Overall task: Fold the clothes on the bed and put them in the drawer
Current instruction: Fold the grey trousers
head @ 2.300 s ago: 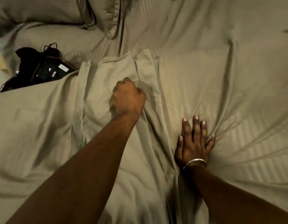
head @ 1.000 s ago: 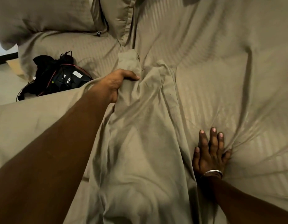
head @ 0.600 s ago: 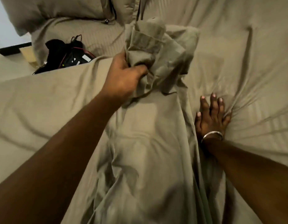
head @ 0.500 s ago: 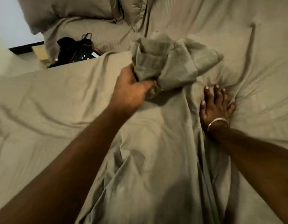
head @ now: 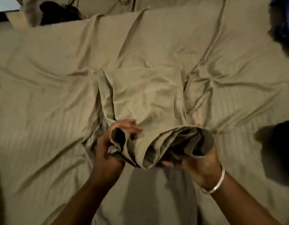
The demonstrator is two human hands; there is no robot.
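The olive trousers are mid-fold on the bed, hem ends gripped by left hand and right hand, so they probably need laying down flat next.

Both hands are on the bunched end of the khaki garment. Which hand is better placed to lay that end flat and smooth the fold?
Probably the left hand: it sits on top of the garment, near its flat part. The right hand cups the bunched end from underneath.
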